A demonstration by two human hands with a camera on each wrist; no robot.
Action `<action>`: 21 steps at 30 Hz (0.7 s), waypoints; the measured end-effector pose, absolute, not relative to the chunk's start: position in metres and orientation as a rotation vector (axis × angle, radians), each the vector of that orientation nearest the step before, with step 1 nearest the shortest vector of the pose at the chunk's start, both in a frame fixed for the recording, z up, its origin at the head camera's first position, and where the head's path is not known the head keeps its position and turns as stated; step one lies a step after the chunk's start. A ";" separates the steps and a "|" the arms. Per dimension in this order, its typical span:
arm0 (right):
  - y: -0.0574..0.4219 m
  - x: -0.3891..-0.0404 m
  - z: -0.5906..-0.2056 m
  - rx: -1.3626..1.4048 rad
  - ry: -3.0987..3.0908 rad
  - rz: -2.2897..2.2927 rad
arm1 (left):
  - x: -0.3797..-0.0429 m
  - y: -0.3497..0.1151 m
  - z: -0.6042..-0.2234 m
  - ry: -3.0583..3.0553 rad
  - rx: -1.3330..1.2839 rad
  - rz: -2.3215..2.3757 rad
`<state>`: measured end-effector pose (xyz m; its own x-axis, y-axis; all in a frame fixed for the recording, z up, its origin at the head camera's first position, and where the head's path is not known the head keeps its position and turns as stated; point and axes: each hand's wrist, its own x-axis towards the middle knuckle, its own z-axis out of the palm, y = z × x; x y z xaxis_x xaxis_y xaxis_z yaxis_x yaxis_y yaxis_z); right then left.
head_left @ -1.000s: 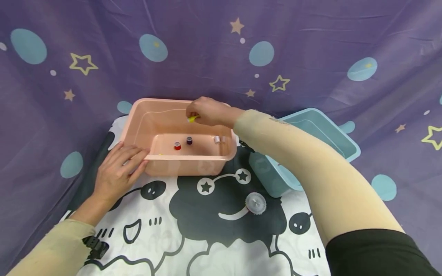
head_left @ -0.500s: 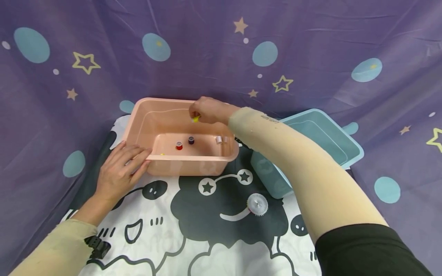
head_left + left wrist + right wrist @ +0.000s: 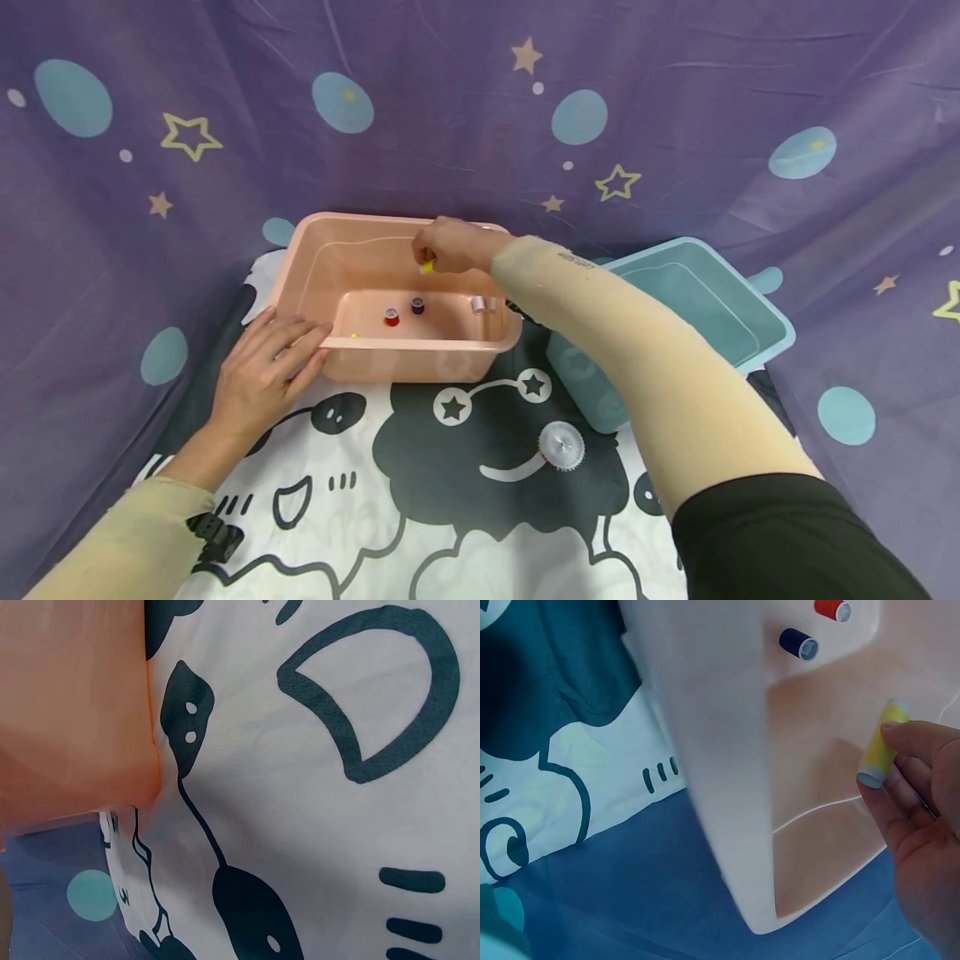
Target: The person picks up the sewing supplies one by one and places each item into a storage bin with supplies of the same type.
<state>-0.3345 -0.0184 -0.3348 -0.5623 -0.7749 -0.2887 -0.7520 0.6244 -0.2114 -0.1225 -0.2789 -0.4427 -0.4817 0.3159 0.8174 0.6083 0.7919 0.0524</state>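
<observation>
My right hand [image 3: 461, 244] pinches a yellow spool of thread [image 3: 880, 750] between thumb and fingers, held tilted above the floor of the pink bin [image 3: 420, 363]. On the bin's floor lie a red thread spool [image 3: 392, 317] and a dark blue one [image 3: 417, 306]. A white spool [image 3: 478, 306] sits toward the right end. A small yellow bit [image 3: 355, 336] peeks over the front rim, mostly hidden. At the front left corner, my left hand [image 3: 258, 371] grips the bin's rim, thumb outside and fingers over the edge. The left wrist view shows mainly the bin's outer wall and the cloth.
A teal bin [image 3: 765, 333] stands to the right, partly behind my right forearm. A round clear case with a notched edge [image 3: 562, 446] lies on the patterned tablecloth [image 3: 360, 517] in front. A purple curtain [image 3: 450, 125] hangs close behind both bins.
My right hand has dropped slightly with the yellow spool, and the spool is turned more steeply. My right elbow has come inward, showing more of the teal bin. My left hand keeps its grip.
</observation>
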 end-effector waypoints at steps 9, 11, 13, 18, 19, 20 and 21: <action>-0.024 -0.339 -0.343 -1.204 2.466 -0.038 | -0.120 -0.280 -0.443 -2.122 -0.679 -0.430; -0.024 -0.340 -0.345 -1.199 2.460 -0.036 | -0.120 -0.280 -0.443 -2.127 -0.676 -0.429; -0.024 -0.340 -0.345 -1.177 2.455 -0.031 | -0.120 -0.280 -0.443 -2.128 -0.675 -0.430; -0.021 -0.337 -0.343 -1.085 2.453 -0.033 | -0.121 -0.280 -0.443 -2.127 -0.681 -0.430; -0.021 -0.336 -0.343 -1.085 2.454 -0.027 | -0.121 -0.280 -0.443 -2.126 -0.682 -0.431; -0.020 -0.336 -0.342 -1.088 2.456 -0.022 | -0.121 -0.280 -0.443 -2.126 -0.683 -0.429; -0.020 -0.336 -0.342 -1.094 2.458 -0.016 | -0.121 -0.281 -0.443 -2.125 -0.684 -0.429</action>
<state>-0.3358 -0.0203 -0.3420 -0.5859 -0.7085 -0.3934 -0.7035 0.6856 -0.1872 -0.1211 -0.2808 -0.4427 -0.4970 0.3186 0.8071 0.6068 0.7925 0.0608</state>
